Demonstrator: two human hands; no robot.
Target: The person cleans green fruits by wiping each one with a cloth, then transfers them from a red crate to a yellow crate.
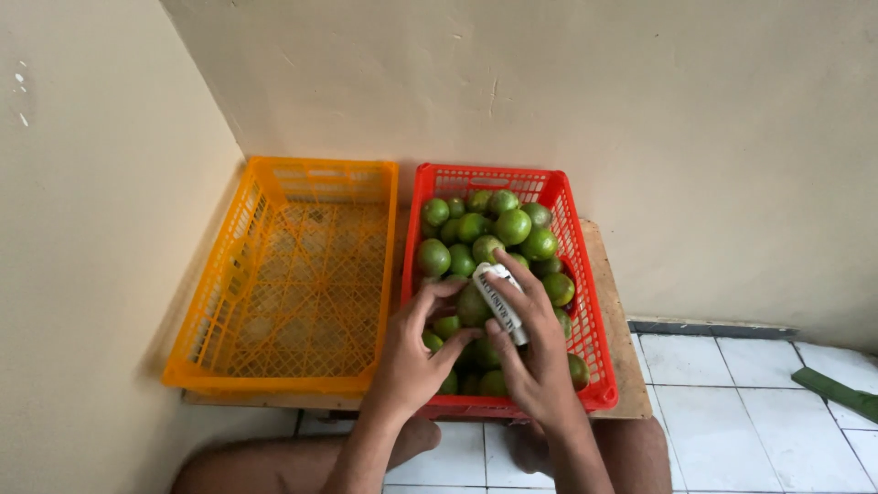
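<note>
A red plastic crate (581, 274) filled with several green round fruits (512, 226) stands on a low wooden board. My left hand (416, 352) grips one green fruit (473, 306) over the near part of the crate. My right hand (540, 352) holds a small white cylinder with dark print (499, 300), pressed against that same fruit. An orange plastic crate (293, 274) with nothing in it sits to the left, touching the red one.
Both crates rest on a wooden board (608, 293) in a corner of cream walls. White floor tiles (732, 402) lie to the right, with a green flat object (837, 391) at the far right. My bare knees show at the bottom.
</note>
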